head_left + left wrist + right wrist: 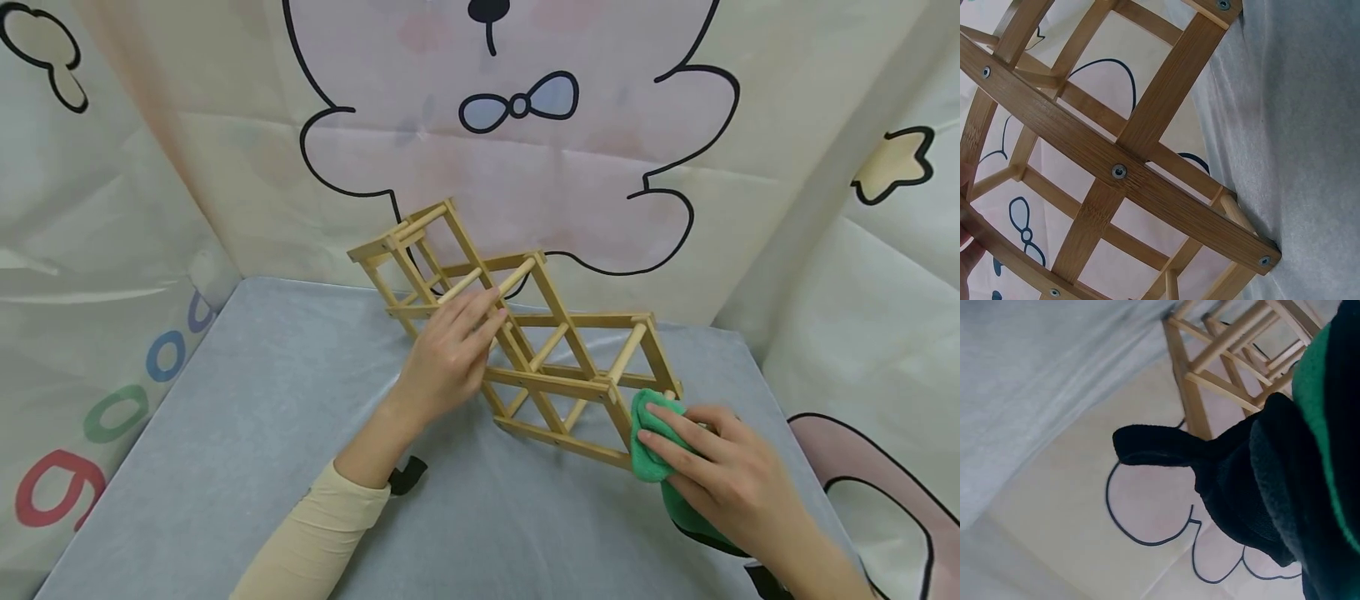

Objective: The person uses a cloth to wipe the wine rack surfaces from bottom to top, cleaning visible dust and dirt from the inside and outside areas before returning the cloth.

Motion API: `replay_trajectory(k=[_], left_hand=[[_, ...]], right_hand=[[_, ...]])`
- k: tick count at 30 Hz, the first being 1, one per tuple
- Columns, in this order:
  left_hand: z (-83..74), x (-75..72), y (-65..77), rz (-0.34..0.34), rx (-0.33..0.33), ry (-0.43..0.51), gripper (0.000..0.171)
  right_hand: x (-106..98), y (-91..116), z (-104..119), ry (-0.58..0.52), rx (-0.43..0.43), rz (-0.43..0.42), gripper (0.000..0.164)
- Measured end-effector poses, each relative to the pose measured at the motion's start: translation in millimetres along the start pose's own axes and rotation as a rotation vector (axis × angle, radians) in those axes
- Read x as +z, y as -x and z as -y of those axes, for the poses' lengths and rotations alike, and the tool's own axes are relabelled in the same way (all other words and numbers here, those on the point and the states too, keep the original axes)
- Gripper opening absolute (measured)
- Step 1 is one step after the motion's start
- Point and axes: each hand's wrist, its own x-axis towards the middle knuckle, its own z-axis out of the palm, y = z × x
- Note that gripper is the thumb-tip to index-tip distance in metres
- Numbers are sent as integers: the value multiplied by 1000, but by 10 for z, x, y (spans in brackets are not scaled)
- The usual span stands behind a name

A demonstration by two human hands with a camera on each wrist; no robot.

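A folding wooden rack (551, 383) of crossed slats and round dowels stands tilted on the table, its left end raised. My left hand (453, 350) grips it around the middle; in the left wrist view the fingers (967, 265) show at the left edge, beside a slat. My right hand (723, 467) holds a green cloth (651, 437) against the lower right end of the rack. More green fabric hangs below that hand. Dark fabric fills much of the right wrist view and hides the right hand; a strip of green (1316, 394) shows beside it.
A grey-blue cloth (300, 400) covers the table. Printed curtains stand around it, with a bow tie drawing (519, 104) at the back and coloured letters (60, 492) at the left. Black strap ends (408, 475) show near the left wrist.
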Motion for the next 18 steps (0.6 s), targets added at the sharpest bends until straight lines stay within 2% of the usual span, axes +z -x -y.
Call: replay_trajectory(k=[9, 18], left_hand=[[-6, -8, 3, 7, -2, -11, 37], [-14, -23, -2, 20, -6, -8, 38]], right_hand=[[30, 194, -60, -9, 38, -51, 46], [43, 337, -300, 45, 111, -74, 51]])
